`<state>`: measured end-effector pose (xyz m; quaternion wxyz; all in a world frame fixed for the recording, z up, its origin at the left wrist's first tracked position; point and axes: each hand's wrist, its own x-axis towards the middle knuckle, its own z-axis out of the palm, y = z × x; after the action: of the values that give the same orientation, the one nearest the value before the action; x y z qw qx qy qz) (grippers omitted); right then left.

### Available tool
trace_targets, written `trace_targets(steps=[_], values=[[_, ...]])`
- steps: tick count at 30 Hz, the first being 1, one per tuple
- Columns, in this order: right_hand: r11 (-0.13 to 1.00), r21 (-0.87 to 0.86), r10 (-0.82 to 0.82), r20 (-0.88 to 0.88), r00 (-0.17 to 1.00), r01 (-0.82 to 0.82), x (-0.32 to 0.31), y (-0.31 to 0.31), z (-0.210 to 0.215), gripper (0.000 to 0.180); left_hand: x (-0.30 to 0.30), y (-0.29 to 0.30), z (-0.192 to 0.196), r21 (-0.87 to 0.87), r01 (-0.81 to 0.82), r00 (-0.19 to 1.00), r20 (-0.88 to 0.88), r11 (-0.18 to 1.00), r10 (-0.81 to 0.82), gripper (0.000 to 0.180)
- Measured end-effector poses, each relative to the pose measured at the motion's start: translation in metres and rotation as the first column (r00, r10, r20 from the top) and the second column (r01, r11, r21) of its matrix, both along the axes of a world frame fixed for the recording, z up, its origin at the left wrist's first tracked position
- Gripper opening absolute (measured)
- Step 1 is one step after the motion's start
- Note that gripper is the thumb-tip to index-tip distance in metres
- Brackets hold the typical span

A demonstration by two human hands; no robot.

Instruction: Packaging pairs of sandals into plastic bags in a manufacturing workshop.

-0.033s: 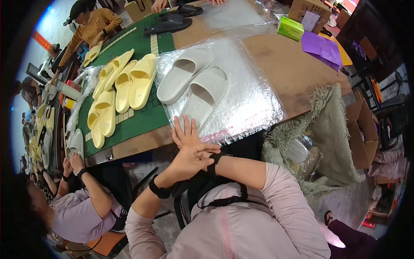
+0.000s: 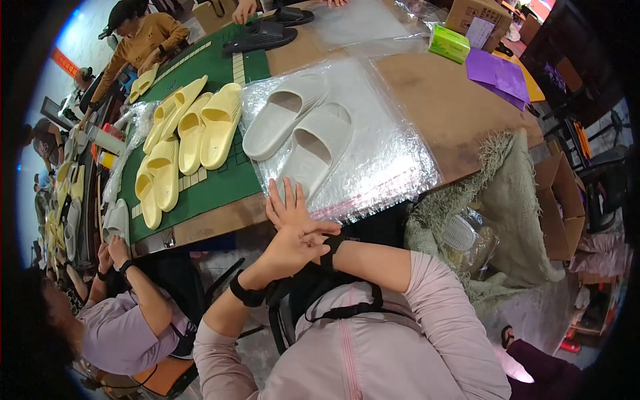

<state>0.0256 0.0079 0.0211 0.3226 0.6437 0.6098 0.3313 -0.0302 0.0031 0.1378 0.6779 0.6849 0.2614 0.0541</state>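
Note:
A pair of light grey slide slippers [image 2: 283, 115] lies on a stack of clear plastic bags [image 2: 393, 150] at the front of the table. My right hand [image 2: 289, 207] is open, fingers spread, against the table edge. Its fingertips are beside the heel of the nearer grey slipper [image 2: 315, 147]. Crossed over my right wrist is my left hand [image 2: 285, 252], its fingers loosely bent and apart close to the black wristband [image 2: 329, 253]. Nothing shows in either hand. Left of the bags, several yellow slide slippers [image 2: 220, 127] rest on a green mat [image 2: 220, 190].
Black slippers [image 2: 260, 41] sit at the far side. A green tissue pack [image 2: 449, 44], a purple folder [image 2: 497, 78] and a cardboard box [image 2: 477, 23] are at the back right. A burlap sack [image 2: 497, 200] hangs open beside the table. A co-worker [image 2: 127, 327] sits at my left.

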Motion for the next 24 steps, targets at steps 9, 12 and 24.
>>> trace_targets(steps=[9,12,24], values=[[0.942,0.207,0.332,-0.707,0.625,-0.266,0.023,-0.003,0.011,0.072,0.000,-0.010,0.014,0.020,-0.082,0.982,-0.168,0.996,0.085,0.034],[0.944,0.204,0.323,-0.731,0.602,-0.259,0.021,-0.003,0.011,0.070,-0.001,-0.015,0.015,0.019,-0.153,0.979,-0.133,0.988,0.155,0.032],[0.944,0.137,0.275,-0.825,0.493,-0.299,0.029,0.003,0.013,0.071,-0.008,-0.015,-0.002,0.769,0.102,0.982,0.022,0.631,-0.187,0.042]])
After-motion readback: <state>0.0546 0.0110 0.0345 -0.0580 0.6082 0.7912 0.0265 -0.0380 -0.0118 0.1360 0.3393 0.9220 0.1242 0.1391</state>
